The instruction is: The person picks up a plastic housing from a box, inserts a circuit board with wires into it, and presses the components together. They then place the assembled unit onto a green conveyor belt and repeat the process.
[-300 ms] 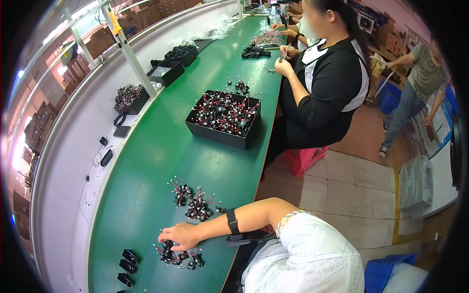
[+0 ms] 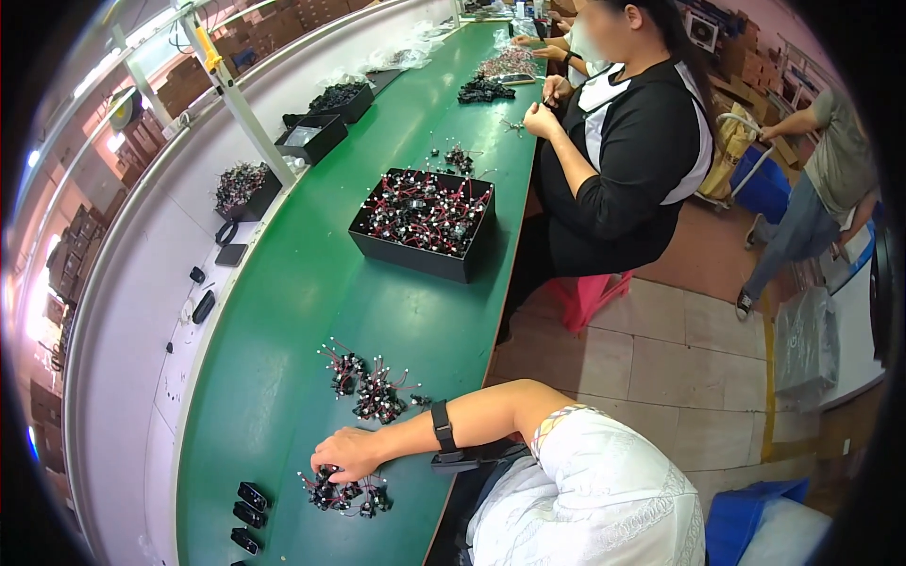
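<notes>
My right hand (image 2: pixel 347 453) reaches across the green table (image 2: pixel 283 311), a black band on its wrist. Its fingers curl down onto a small heap of black wired parts (image 2: pixel 344 495) near the table's front edge and seem to pinch one of them. A second heap of the same wired parts (image 2: pixel 373 389) lies just beyond the forearm. Three black oblong pieces (image 2: pixel 247 515) sit in a row to the left of the hand. My left hand is out of view.
A black tray of red-wired parts (image 2: pixel 423 222) stands mid-table in front of a seated co-worker in black (image 2: pixel 623 160). More black trays (image 2: pixel 311 137) line the far edge beside a white rail post (image 2: pixel 236 94). A pink stool (image 2: pixel 590 292) and another person stand on the tiled floor.
</notes>
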A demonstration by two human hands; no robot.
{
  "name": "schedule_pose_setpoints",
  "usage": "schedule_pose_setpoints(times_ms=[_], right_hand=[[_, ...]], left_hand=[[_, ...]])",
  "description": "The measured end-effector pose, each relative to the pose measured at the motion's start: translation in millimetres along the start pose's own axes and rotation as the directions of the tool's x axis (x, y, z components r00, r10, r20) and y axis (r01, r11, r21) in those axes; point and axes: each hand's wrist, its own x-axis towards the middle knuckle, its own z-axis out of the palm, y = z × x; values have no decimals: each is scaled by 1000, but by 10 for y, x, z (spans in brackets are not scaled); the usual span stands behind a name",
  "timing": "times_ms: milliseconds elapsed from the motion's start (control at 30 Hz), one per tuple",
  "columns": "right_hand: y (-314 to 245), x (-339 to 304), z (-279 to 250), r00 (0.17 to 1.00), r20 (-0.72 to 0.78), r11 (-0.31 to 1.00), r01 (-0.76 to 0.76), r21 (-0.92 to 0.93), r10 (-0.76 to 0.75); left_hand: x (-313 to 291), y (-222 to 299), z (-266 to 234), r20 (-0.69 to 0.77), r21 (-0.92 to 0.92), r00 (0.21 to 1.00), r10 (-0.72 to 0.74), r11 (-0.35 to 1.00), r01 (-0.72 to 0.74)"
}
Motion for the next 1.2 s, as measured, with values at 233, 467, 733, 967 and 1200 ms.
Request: schedule_pose_setpoints(times_ms=[233,467,733,967,1200], right_hand=[[-78,72,163,1000,14,990,5,141,-7],[-342,169,27,996,-18,986,-88,145,91],[-612,430,299,998,5,975,-68,211,69],[-876,590,113,991,135,999,2,41,-8],[-1627,924,121,889,454,993,101,-58,-64]], left_hand=[[875,1599,73,777,-189,627,51,970,155],[677,1497,1121,739,-468,582,338,880,84],[487,1079,1209,796,-385,573,193,893,235],[1110,1543,869,570,-751,785,241,540,380],[1136,2093,471,643,-760,671,370,415,499]])
